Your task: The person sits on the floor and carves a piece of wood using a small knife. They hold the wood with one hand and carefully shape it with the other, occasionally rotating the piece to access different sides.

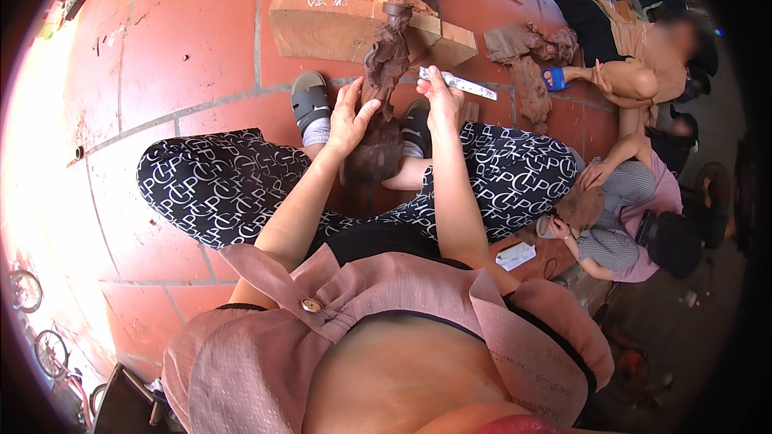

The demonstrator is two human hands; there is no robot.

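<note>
- Floor (185,40), red tile with pale grout lines, runs wide and bare to the person's left, all the way out to the bright washed-out edge; that side has the room.
- Legs in black-and-white patterned trousers (217,185) fold across the middle, knees out to both sides, closing in the working spot.
- Plank (322,28), a thick pale wooden slab, lies flat just beyond the feet; its near edge crosses behind the top of the carving, and rough-cut wood pieces sit on its far side.
- Other people (627,217) crowd the right: one bent over a brown piece of their own, another seated further back. Tight on that side.
- Carving (382,104), dark brown and knobbly, stands upright between the two sandalled feet, its broad base low by the shins, its narrow top reaching up to the plank's edge.
- Left hand (350,116) is curled against the carving's left flank, fingers spread, thumb across the front, steadying it.
- Right hand (441,96) is closed round a strip (458,84), flat and pale grey, which juts out to the right; the knuckles sit just beside the carving's upper right edge.
- Sandals (310,100), grey, flank the carving.
</note>
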